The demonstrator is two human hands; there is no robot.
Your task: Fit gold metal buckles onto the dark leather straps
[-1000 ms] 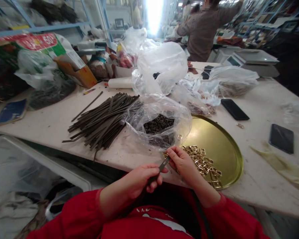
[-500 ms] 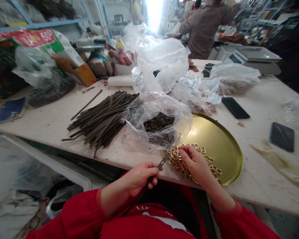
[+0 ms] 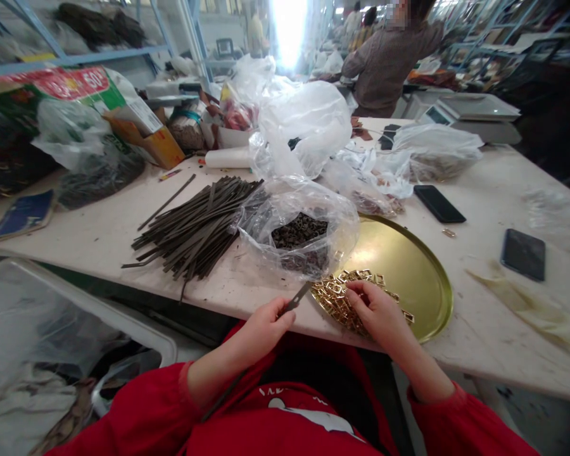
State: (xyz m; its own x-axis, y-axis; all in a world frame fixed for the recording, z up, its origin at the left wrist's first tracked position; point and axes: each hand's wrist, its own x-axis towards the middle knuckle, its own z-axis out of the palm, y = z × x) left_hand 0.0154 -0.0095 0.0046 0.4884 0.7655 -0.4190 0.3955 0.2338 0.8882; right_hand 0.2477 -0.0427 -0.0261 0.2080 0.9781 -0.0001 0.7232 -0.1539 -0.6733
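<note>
My left hand (image 3: 268,326) is closed around a dark brown strap (image 3: 300,295), whose slotted tip sticks out past the thumb; its tail hangs down across my lap. Small gold rectangular buckles (image 3: 335,301) lie heaped on the near left part of a round gold tray (image 3: 415,272). My right hand (image 3: 380,313) reaches into this heap with thumb and fingers pinched at a buckle; the fingertips are partly lost among the metal. Just behind, an open clear plastic bag (image 3: 256,228) holds many small dark brown pieces (image 3: 299,233). A bundle of similar straps (image 3: 194,228) lies left of the bag.
Two phones (image 3: 439,204) (image 3: 523,254) and a single loose buckle (image 3: 449,233) lie right of the tray. Plastic bags (image 3: 304,120), a scale (image 3: 475,107) and a cardboard box (image 3: 156,142) stand farther back. A blue booklet (image 3: 21,215) lies left. A person (image 3: 384,69) stands beyond the table.
My left hand has shifted slightly left and turned, and the strap's tip now points more upward, a little back from the buckles. My right hand stays at the heap. The view has shifted slightly.
</note>
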